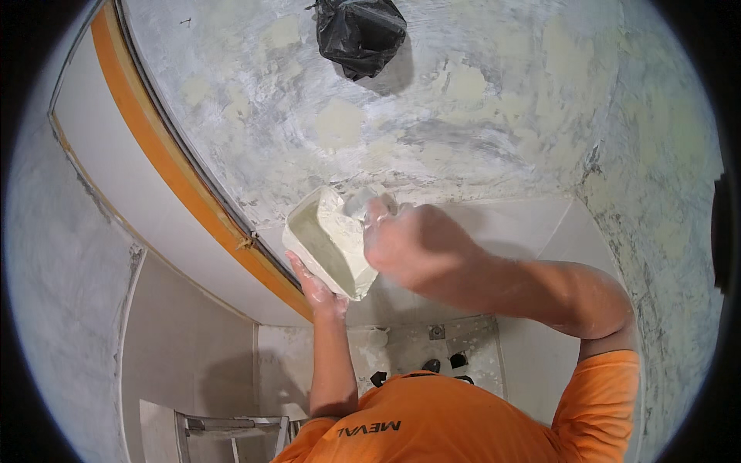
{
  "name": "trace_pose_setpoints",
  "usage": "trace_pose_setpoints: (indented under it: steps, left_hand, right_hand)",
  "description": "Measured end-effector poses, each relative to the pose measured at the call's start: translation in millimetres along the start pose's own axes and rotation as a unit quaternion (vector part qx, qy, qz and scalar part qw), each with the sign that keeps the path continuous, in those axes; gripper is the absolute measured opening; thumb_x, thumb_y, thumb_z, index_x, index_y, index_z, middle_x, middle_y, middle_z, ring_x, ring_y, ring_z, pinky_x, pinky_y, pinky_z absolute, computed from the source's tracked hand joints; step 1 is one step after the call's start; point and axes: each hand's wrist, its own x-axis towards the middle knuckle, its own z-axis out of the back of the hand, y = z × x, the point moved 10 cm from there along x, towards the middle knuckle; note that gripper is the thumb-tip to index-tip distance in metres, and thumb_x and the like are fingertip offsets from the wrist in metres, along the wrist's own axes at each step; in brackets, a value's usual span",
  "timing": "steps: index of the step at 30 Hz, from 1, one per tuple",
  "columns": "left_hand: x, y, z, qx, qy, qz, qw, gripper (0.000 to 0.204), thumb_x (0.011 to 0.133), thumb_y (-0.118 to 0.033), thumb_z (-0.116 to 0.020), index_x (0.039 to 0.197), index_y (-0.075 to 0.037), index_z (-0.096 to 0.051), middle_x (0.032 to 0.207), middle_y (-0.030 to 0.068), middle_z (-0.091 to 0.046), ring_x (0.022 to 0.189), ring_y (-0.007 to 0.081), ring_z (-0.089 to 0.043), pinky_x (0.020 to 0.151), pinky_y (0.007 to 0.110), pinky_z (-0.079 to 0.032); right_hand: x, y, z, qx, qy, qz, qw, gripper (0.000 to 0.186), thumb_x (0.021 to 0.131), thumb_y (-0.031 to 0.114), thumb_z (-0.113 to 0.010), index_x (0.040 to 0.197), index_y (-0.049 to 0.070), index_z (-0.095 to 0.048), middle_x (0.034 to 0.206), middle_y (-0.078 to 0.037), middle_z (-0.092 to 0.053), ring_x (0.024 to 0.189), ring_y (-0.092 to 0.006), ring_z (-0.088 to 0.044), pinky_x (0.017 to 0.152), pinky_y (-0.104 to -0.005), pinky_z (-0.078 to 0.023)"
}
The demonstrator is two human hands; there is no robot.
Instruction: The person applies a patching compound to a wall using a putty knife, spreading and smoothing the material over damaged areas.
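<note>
A pale, putty-smeared oblong pan (316, 241) is held out in front of me, tilted, with my left hand (315, 292) gripping its lower left side from beneath. Thick cream-white putty (343, 231) lies along the pan's right side. My right hand (405, 238) is closed at the pan's right rim, blurred a little by motion. From its fingers a greyish putty knife blade (356, 204) reaches over the far end of the pan; the handle is hidden in the fist. White residue coats both hands.
Ahead stands a patchy plastered wall (478, 116) with a black plastic bag (360, 38) on it. An orange strip (147, 135) edges the opening at left. A metal ladder (231, 424) stands lower left. Below, the floor (409, 347) has a drain (437, 332).
</note>
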Motion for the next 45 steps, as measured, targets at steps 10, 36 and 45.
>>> trace_pose_setpoints:
  steps: [10,36,45]
  left_hand:
    - [3,5,14,-0.023,-0.002,-0.028,0.999,0.085,0.103,-0.072,-0.035,0.160,-0.010,-0.031,0.159,0.0110,-0.042,0.142,0.0306,-0.046,0.117,0.045,-0.041]
    - [-16,54,20,-0.026,-0.033,0.040,0.998,0.078,0.105,-0.067,-0.036,0.159,-0.010,-0.036,0.156,0.0115,-0.047,0.138,0.0295,-0.051,0.114,0.042,-0.044]
    - [-14,36,-19,-0.108,0.006,0.051,0.993,0.078,0.104,-0.069,-0.035,0.158,-0.013,-0.037,0.155,0.0105,-0.047,0.139,0.0330,-0.050,0.114,0.049,-0.044]
  right_hand:
    - [-20,35,-6,0.057,-0.045,0.150,0.986,0.005,0.072,0.003,-0.068,0.072,-0.002,-0.067,0.079,-0.020,-0.065,0.056,-0.0295,-0.064,0.051,-0.0389,-0.052]
    - [-46,-50,-32,0.271,0.241,0.006,0.932,0.025,0.083,0.022,-0.075,0.101,0.005,-0.076,0.099,-0.018,-0.071,0.097,-0.0370,-0.066,0.088,-0.0432,-0.052]
    - [-82,-122,35,0.241,0.067,-0.168,0.954,0.027,0.089,0.025,-0.073,0.098,0.000,-0.073,0.084,-0.023,-0.066,0.082,-0.0401,-0.062,0.081,-0.0444,-0.050]
